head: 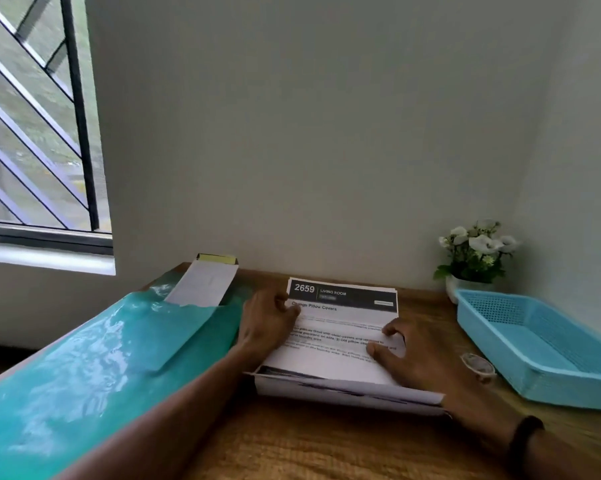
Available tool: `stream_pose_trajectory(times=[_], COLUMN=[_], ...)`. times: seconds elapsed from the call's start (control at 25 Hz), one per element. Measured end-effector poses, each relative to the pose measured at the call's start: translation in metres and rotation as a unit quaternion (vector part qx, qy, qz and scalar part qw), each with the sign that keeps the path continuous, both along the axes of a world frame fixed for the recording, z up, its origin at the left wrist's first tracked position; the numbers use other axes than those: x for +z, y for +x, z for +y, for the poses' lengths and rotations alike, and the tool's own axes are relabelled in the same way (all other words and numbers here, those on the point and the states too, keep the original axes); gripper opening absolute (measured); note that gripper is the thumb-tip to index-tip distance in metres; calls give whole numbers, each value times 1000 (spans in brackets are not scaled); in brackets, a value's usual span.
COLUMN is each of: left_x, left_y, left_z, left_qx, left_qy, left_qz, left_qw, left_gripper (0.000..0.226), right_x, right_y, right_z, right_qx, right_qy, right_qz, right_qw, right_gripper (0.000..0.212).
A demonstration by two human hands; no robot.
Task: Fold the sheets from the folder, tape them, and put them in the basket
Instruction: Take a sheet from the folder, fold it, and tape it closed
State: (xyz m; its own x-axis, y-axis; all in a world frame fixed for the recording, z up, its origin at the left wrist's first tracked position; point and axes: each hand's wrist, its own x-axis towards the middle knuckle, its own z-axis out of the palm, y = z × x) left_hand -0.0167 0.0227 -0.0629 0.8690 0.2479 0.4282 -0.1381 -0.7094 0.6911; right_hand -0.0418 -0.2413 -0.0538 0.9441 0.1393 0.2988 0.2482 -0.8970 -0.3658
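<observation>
A stack of printed white sheets [344, 320] lies on the wooden desk [292, 441], its top sheet headed "2659 LIVING ROOM". The near part of the stack looks folded over. My left hand [267, 322] presses on the stack's left edge with the fingers curled onto the paper. My right hand [413, 355] lies flat on the lower right part of the top sheet. A teal plastic folder [101, 358] lies open to the left, with a white sheet [205, 284] sticking out of its pocket. The blue mesh basket [548, 355] stands at the right, nothing in it. A clear tape roll [478, 366] sits beside the basket.
A small white pot of white flowers [475, 254] stands at the back right corner against the wall. A barred window [32, 116] is at the left. A dark band is on my right wrist [524, 441].
</observation>
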Motion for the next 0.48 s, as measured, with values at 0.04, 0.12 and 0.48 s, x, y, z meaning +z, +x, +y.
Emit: stream_pose_trajectory(times=[0.04, 0.12, 0.48], left_x=[-2, -3, 5], left_y=[1, 1, -2], left_z=[1, 2, 0], left_qx=[-8, -19, -18], left_qy=[-5, 15, -143], left_qz=[-2, -1, -60], left_qw=[1000, 1000, 988], left_gripper=[23, 22, 23], right_x=[-1, -2, 1], right_y=[0, -2, -1], right_z=[0, 1, -3], right_qx=[6, 17, 32], right_qy=[-1, -4, 18], right_qz=[-10, -35, -25], right_qw=[1000, 999, 999], right_gripper=[52, 49, 64])
